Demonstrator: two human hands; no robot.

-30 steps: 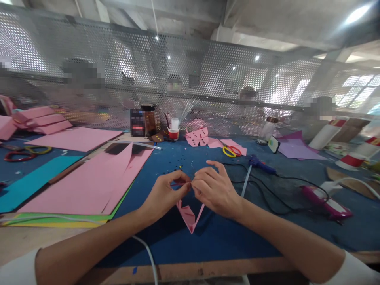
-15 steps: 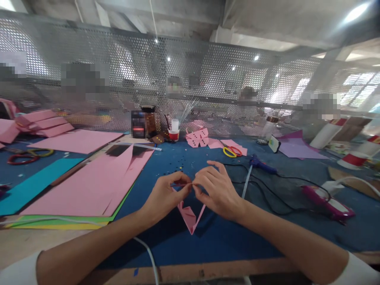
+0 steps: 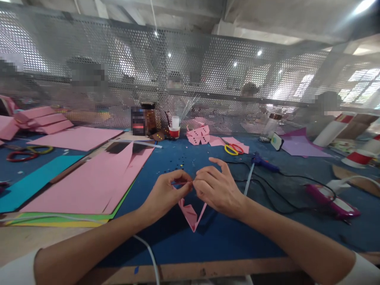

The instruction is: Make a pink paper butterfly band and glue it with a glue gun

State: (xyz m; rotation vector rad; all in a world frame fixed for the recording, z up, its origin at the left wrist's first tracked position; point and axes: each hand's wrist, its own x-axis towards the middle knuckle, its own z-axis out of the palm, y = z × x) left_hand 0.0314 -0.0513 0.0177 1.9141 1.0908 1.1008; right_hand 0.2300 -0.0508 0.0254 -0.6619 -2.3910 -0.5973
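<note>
A folded pink paper piece [image 3: 190, 215] is held over the blue tabletop [image 3: 225, 245], its pointed end toward me. My left hand [image 3: 170, 192] pinches its upper left part between thumb and fingers. On the other side my right hand [image 3: 215, 188] grips the upper right part, thumb and fingertips together, with the index finger lifted. The fingertips of both hands almost meet at the top of the paper, and they hide much of it there.
Pink sheets [image 3: 86, 180] lie left on green and yellow ones. A blue glue gun [image 3: 264, 162] with a black cord lies right, near a magenta power strip [image 3: 332, 202]. Yellow-red scissors [image 3: 233, 149] and a dotted pink cutout [image 3: 198, 135] are at the back, before a perforated metal screen [image 3: 202, 59].
Both hands keep their pinch on the paper and have barely moved. The whole view has shifted slightly.
</note>
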